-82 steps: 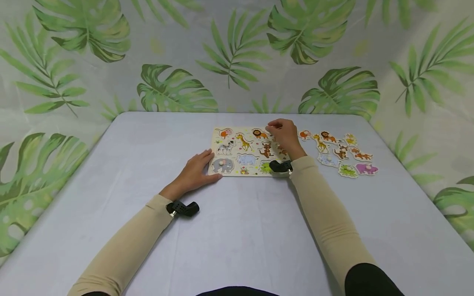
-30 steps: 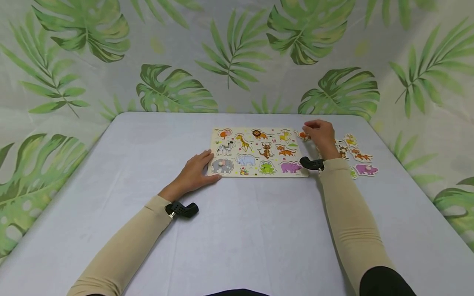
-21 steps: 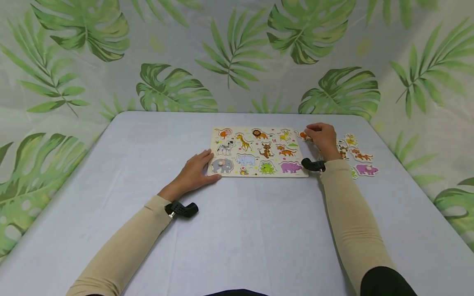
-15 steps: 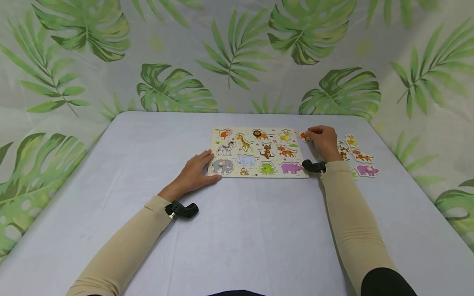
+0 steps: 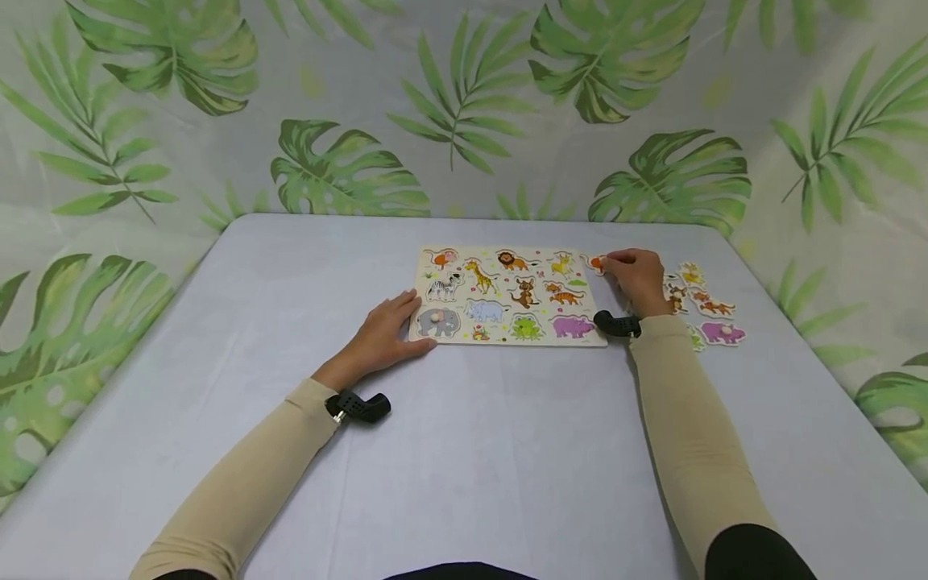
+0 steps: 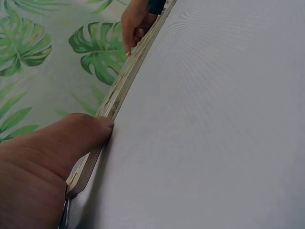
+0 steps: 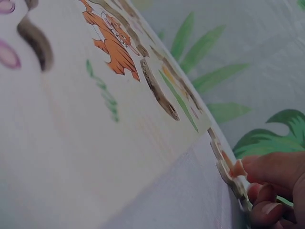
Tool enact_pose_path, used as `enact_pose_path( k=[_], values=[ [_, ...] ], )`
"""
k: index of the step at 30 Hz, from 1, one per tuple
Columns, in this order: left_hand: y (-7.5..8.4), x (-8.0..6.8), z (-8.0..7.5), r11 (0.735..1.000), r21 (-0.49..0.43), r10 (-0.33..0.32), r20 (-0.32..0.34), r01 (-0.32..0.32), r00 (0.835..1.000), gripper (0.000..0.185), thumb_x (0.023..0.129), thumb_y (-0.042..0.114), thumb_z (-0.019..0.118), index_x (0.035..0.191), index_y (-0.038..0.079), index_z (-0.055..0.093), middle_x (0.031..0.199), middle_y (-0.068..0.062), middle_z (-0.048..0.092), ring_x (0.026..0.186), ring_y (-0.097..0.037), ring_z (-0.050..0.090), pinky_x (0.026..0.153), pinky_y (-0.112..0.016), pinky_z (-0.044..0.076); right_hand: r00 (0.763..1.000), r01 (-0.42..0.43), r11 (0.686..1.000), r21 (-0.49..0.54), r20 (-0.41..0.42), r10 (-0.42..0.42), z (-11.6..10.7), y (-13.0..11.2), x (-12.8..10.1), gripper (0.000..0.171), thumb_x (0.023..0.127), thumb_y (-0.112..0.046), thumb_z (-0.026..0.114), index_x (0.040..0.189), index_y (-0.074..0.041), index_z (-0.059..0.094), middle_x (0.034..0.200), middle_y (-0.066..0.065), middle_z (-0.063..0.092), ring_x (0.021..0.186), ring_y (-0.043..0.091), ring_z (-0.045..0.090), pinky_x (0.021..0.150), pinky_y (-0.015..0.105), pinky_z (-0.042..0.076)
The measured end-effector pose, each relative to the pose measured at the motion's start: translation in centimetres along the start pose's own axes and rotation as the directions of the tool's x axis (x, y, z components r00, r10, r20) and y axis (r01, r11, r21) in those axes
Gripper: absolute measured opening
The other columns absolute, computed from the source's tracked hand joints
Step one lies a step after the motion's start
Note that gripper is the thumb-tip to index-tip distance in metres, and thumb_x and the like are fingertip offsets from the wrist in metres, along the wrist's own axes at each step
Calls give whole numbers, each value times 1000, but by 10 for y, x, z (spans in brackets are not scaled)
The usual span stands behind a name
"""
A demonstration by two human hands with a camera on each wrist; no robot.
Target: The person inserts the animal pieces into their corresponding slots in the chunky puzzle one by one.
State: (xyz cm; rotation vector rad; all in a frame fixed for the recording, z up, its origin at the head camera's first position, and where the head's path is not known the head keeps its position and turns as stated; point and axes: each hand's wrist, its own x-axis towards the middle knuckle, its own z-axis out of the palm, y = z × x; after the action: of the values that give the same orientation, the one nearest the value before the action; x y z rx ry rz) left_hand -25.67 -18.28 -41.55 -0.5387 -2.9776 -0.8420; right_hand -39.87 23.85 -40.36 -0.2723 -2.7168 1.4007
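Picking-up step, by the look of it. Right hand (image 5: 638, 278) pinching the knob of an orange piece (image 5: 596, 263) lying on the table (image 5: 464, 451) just off the board (image 5: 507, 294), at its 2 o'clock corner. Left hand (image 5: 384, 334) flat, fingers straight, pressing the board's 8 o'clock corner. More loose pieces (image 5: 706, 310) at 3 o'clock of the right hand. Next, probably: lifting the piece clear, carrying it toward 9 o'clock over the board, matching outline to a free recess; board likely to slide unless held.
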Motion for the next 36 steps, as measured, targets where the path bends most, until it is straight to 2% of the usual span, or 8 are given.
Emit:
enact_pose_path(
  k=[10, 20, 31, 36],
  values=[
    [-1, 2, 1, 1000, -4, -9, 6, 9, 1000, 85, 85, 45, 69, 149, 1, 34, 157, -13, 25, 145, -30, 19, 119, -46, 12, 1000, -8, 1000, 6, -8, 8, 1, 2, 4, 44, 91, -38, 65, 120, -6, 65, 117, 12, 60, 91, 20, 53, 72, 30, 46],
    [-2, 2, 1, 1000, 1, -3, 4, 3, 1000, 85, 85, 46, 69, 149, 1, 34, 157, -13, 25, 145, -30, 19, 118, -47, 13, 1000, -13, 999, -32, -22, 12, 5, -2, 5, 41, 91, -36, 65, 119, -6, 67, 119, 14, 60, 95, 22, 54, 74, 33, 46],
    [0, 0, -1, 1000, -6, -5, -2, 5, 1000, 85, 85, 44, 70, 148, 0, 34, 157, -14, 26, 145, -31, 19, 118, -48, 13, 999, -35, 999, -36, -43, 34, 9, -2, 13, 36, 92, -31, 64, 117, -5, 69, 121, 16, 60, 107, 29, 53, 87, 41, 48],
    [0, 1, -1, 1000, -7, 2, 2, -2, 1000, 85, 85, 44, 70, 148, 0, 34, 157, -14, 26, 145, -31, 19, 118, -48, 13, 996, -42, 999, -30, -78, 40, 11, -2, 10, 35, 93, -30, 64, 116, -4, 69, 119, 15, 60, 106, 28, 54, 86, 41, 48]
  ],
)
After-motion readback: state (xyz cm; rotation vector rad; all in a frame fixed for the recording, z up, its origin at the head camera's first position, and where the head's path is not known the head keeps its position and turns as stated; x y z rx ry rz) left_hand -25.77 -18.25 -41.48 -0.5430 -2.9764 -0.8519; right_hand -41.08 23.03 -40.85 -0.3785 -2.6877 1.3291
